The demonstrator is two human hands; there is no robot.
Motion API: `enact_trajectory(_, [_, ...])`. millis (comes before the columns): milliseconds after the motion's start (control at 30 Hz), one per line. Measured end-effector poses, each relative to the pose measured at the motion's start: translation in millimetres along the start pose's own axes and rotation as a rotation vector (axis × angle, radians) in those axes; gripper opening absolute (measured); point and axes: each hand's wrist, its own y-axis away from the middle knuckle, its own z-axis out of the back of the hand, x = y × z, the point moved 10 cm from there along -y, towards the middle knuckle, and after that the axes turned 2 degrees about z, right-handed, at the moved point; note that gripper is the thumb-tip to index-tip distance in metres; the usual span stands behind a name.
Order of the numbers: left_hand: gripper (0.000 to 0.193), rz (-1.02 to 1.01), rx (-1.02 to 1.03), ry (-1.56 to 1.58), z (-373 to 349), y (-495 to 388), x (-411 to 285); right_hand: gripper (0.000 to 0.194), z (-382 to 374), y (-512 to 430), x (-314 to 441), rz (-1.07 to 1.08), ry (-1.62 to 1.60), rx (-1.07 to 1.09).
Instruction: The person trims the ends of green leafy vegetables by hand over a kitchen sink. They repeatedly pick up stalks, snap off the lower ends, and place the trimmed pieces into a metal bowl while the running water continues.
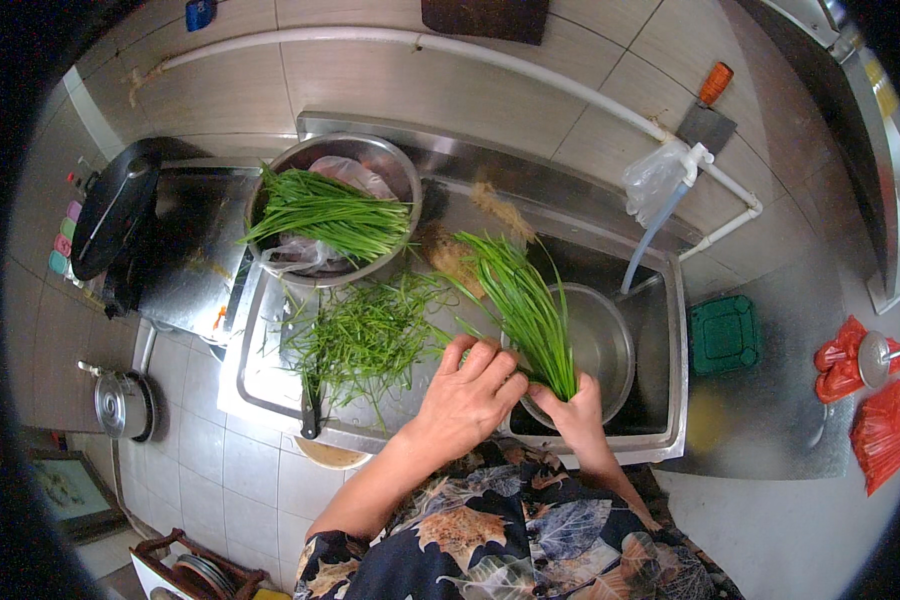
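My right hand [581,412] grips the lower end of a bunch of green garlic chives [529,322], whose leaves point up and left over the sink. Close beside it on the left, my left hand [476,390] has its fingers curled around some thin green leaves. Loose chive trimmings [371,330] lie scattered on the steel drainboard. A steel bowl [412,187] behind them holds more chives [330,214] on top of clear plastic bags. Under the held bunch, a round metal basin [622,330] stands in the sink.
A black-handled knife [310,420] lies at the drainboard's front edge. Brown fibrous scrubbers [450,259] are behind the chives. A pale hose [649,240] hangs from the tap. A green plastic container [724,335] and red bags [889,435] are at right, a black wok [124,210] at left.
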Motion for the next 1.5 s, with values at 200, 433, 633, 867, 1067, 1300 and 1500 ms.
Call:
enact_trajectory(200, [0.026,-0.099,0.084,0.228,-9,9,-6,0.02,-1,-2,-1,0.034,0.011,0.04])
enact_trajectory(433, [0.018,-0.075,0.134,-0.027,-6,0,-7,0.015,3,-2,-2,0.078,0.056,0.046])
enact_trajectory(633, [0.017,0.075,0.043,0.086,-7,-1,5,0.026,6,7,-34,-0.213,-0.196,-0.019])
enact_trajectory(867, [0.018,0.443,-0.158,0.572,-18,23,53,0.036,2,8,-56,-0.246,-0.201,-0.02])
enact_trajectory(1067, [0.026,0.514,-0.342,-0.168,53,42,97,0.03,18,0,-30,0.026,0.038,-0.121])
enact_trajectory(1300, [0.037,0.296,-0.248,0.2,26,27,60,0.022,6,-3,-21,0.023,0.07,-0.056])
enact_trajectory(1500, [0.037,0.117,-0.138,0.144,-1,3,11,0.028,8,9,-41,-0.221,-0.133,-0.062])
